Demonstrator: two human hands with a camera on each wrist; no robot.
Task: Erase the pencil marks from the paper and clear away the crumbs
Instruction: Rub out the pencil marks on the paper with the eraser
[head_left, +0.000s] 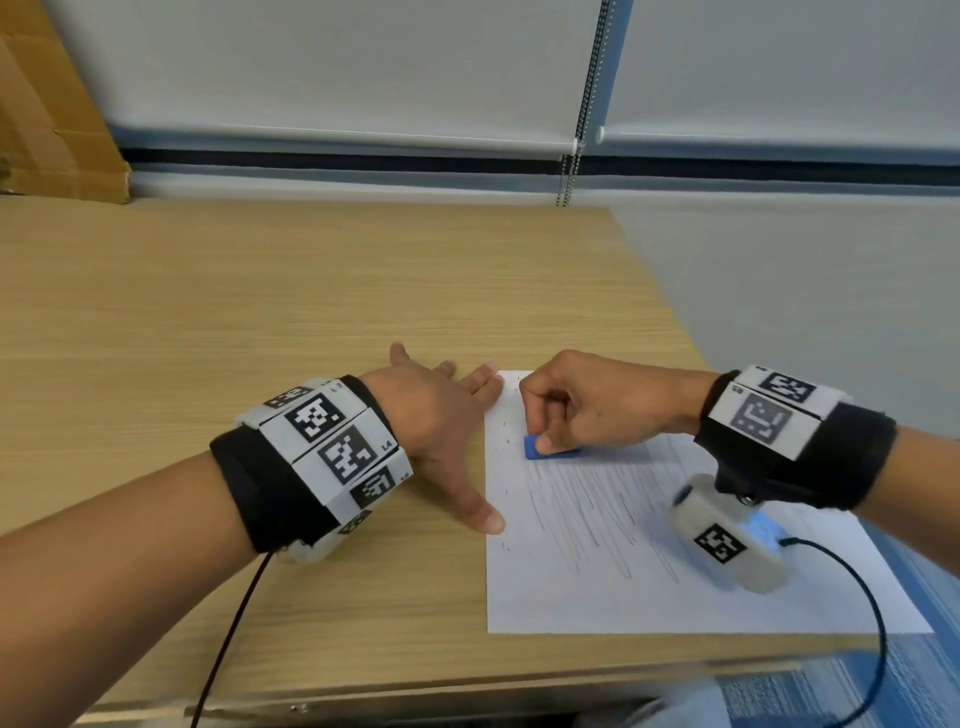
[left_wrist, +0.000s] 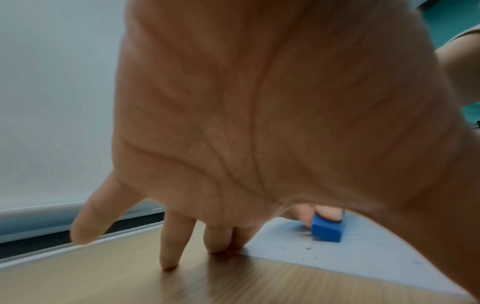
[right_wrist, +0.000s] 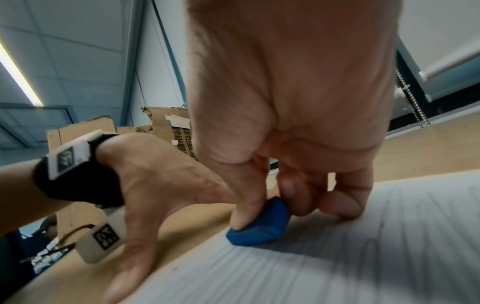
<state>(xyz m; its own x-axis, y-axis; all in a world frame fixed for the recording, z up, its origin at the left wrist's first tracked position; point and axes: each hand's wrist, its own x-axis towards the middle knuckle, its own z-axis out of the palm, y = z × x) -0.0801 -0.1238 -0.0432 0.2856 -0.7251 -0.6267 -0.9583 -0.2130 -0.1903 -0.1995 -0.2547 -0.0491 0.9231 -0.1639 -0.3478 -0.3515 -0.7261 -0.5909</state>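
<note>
Your right hand (head_left: 597, 405) pinches a small blue rubber eraser block (head_left: 543, 448), thumb on one side and curled fingers on the other, and the block sits pressed down on the white sheet of paper (head_left: 649, 587). In the right wrist view the thumb pad covers the near end of the eraser (right_wrist: 262, 226), while the other fingers are tucked behind it with a knuckle touching the sheet.

The eraser is near the sheet's 11 o'clock corner. Long grey pencil strokes (head_left: 587, 519) run from just below it toward 5 o'clock, across the middle of the paper. The strip along the sheet's 9 o'clock edge looks mostly white.

Small dark eraser crumbs (left_wrist: 309, 248) are scattered on the paper just beside the eraser, on its 9 o'clock side; they show best in the left wrist view.

Your left hand (head_left: 441, 431) lies open and flat, fingers spread and straight, holding nothing. Its thumb tip touches the paper's 9 o'clock edge, and the fingertips (left_wrist: 217, 244) press at the sheet's 11 o'clock corner. The palm rests over the light wood-grain bench (head_left: 260, 312).

The sheet lies at the bench's 4 o'clock corner, its 3 o'clock side overhanging the bench edge.

A brown cardboard box (head_left: 47, 114) stands at 10 o'clock beyond the bench. Both wrists carry black straps with printed marker tiles (head_left: 332, 441).
</note>
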